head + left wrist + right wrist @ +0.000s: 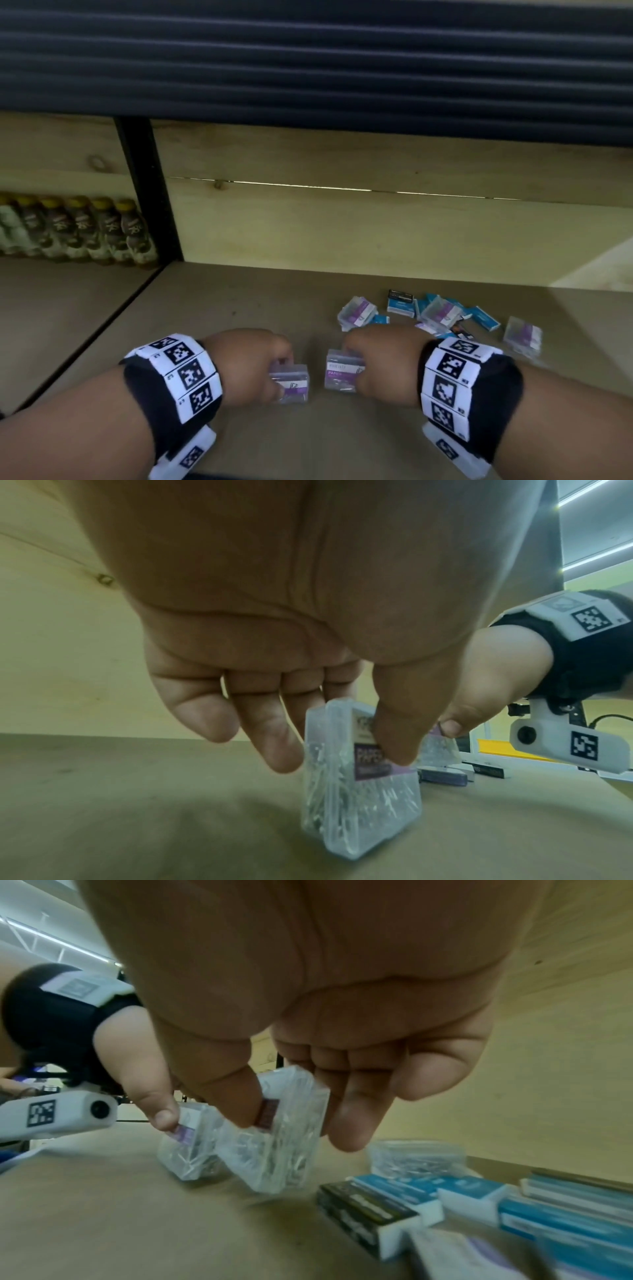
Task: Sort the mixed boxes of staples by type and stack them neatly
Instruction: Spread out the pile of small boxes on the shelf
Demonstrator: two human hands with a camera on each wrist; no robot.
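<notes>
While both hands work low over the wooden shelf [239, 308], each grip is clamped on its own clear plastic box with a purple label. Left hand [246, 363]: thumb on the labelled face, fingers behind, pinching the left clear box [291, 383], which stands on edge with its bottom touching the shelf; thin metal pieces show inside it in the left wrist view [359, 791]. Right hand [383, 359]: thumb and fingers pinch the right clear box [342, 371], tilted; whether it touches the shelf, I cannot tell. The two boxes sit just beside each other, apart by a narrow gap.

Landmark: right clear box. Behind and to its right lies the mixed pile [442, 313]: more clear purple-label boxes, blue-and-white card boxes [469, 1191], one black box [363, 1213], loosely overlapping. One clear box [522, 334] lies apart, further right. Far to the left, beyond a black upright, a row of bottles [78, 229] stands on the neighbouring shelf.
</notes>
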